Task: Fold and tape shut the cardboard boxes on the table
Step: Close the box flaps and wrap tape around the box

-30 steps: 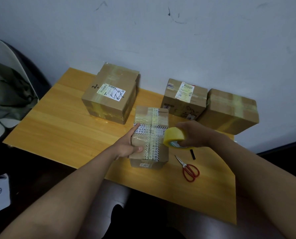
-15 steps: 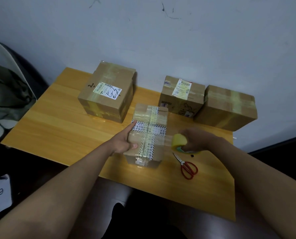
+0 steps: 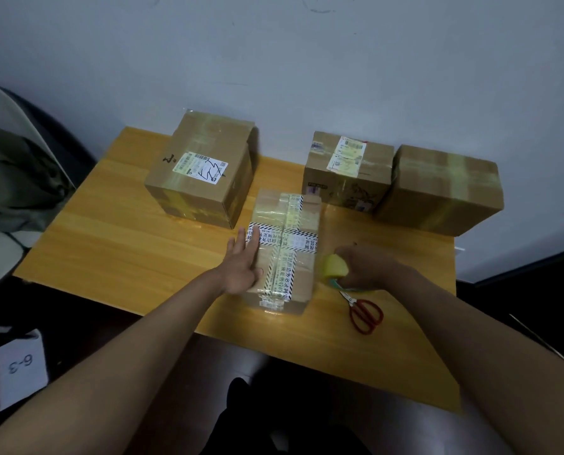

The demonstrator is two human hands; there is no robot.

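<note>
I am viewing the desk [image 3: 116, 244] from above, then three taped boxes standing beyond the fingers: a large labelled box [image 3: 202, 172], a middle box [image 3: 348, 170] and a right box [image 3: 438, 188]. The working box [image 3: 285, 247] is sitting between the two hands. The left hand [image 3: 241, 264] is lying flat on its left top edge, fingers [image 3: 246, 239] straight, where half a second ago the thumb was wrapping its near corner. The right hand [image 3: 366, 267] is gripping the yellow tape roll [image 3: 334, 266], which has dropped from above the box to desk level just beside its right wall. I am judging the strip laid across the top and being drawn down the side. Red scissors [image 3: 364, 311] are lying just nearside of the right-hand fingers. The strip itself is too clear to trace; the right fingertips are hidden behind the roll.
</note>
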